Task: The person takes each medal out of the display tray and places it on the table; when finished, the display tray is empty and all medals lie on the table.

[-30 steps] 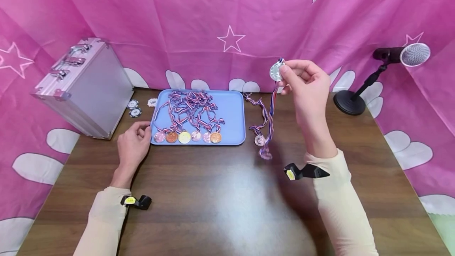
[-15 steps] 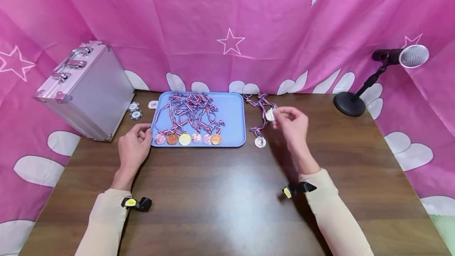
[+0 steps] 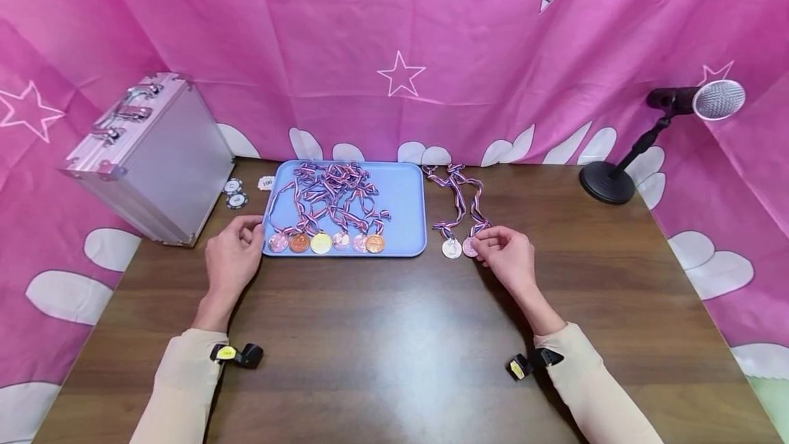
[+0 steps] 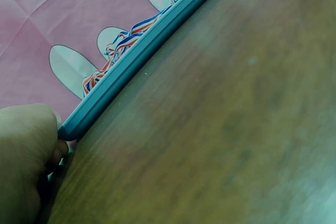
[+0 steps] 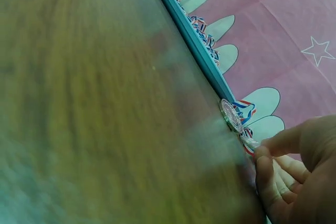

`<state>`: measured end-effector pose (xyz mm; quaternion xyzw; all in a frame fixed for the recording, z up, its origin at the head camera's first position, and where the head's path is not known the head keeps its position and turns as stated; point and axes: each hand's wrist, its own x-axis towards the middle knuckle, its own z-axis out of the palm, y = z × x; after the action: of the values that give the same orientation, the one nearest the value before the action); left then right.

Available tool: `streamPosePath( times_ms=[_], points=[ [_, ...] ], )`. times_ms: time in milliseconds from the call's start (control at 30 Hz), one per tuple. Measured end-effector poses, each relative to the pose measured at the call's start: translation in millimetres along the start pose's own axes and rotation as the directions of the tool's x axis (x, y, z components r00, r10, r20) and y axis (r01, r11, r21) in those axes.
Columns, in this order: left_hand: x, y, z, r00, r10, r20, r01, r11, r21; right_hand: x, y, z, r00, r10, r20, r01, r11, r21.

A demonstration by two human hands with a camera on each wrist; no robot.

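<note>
My left hand (image 3: 233, 252) grips the left edge of a blue tray (image 3: 403, 207). In the left wrist view its thumb lies at the corner of the tray (image 4: 79, 124), fingers curled below. A row of gold, bronze and silvery medals (image 3: 321, 243) lies along the tray's front, their striped ribbons (image 3: 335, 180) tangled behind. Right of the tray, my right hand (image 3: 508, 259) pinches the rim of a silver medal (image 3: 470, 247) at the table surface, its ribbon stretched away behind it. Just left of that lies another silver medal (image 3: 452, 248), also seen in the right wrist view.
A silver case (image 3: 166, 156) stands at the back left, with a few poker chips (image 3: 236, 200) and a scalloped "100" plaque (image 3: 266, 183) between it and the tray. A microphone on a stand (image 3: 607, 182) is at the back right. A pink curtain (image 3: 345, 53) hangs behind the wooden table (image 3: 370, 348).
My right hand has brought the raised silver medal down and toward me, laying its ribbon on the table beside the other silver medal. My left hand has stayed at the tray.
</note>
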<state>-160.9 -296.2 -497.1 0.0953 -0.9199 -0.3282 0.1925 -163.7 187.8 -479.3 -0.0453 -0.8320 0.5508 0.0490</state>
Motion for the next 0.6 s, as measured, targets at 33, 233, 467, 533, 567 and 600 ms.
streamPosePath(
  times_ms=[33, 233, 467, 533, 567, 600],
  points=[
    [0.1, -0.5, 0.3, 1.000, 0.000, -0.002, 0.000, 1.000, 0.000, -0.5, 0.4, 0.0, 1.000, -0.010, 0.002, 0.010, 0.999, -0.034],
    [0.7, -1.8, 1.6, 1.000, 0.007, -0.015, -0.007, 1.000, 0.000, 1.6, 3.9, 2.5, 0.994, -0.099, -0.044, 0.086, 0.965, -0.247],
    [0.4, -0.5, 1.1, 0.999, 0.026, -0.024, -0.026, 1.000, -0.006, 0.2, 7.9, 4.7, 0.985, -0.133, -0.106, 0.102, 0.961, -0.257],
    [0.5, -0.3, 0.9, 0.999, 0.032, -0.026, -0.032, 0.999, -0.008, -1.1, 8.3, 5.1, 0.983, -0.137, -0.124, 0.106, 0.967, -0.234],
    [0.6, -0.4, 0.8, 0.999, 0.034, -0.027, -0.034, 0.999, -0.010, -1.8, 8.4, 5.7, 0.981, -0.142, -0.132, 0.111, 0.969, -0.219],
    [0.8, -0.6, 0.8, 0.999, 0.037, -0.029, -0.037, 0.999, -0.009, -2.7, 8.5, 6.1, 0.979, -0.147, -0.140, 0.116, 0.971, -0.208]
  ],
)
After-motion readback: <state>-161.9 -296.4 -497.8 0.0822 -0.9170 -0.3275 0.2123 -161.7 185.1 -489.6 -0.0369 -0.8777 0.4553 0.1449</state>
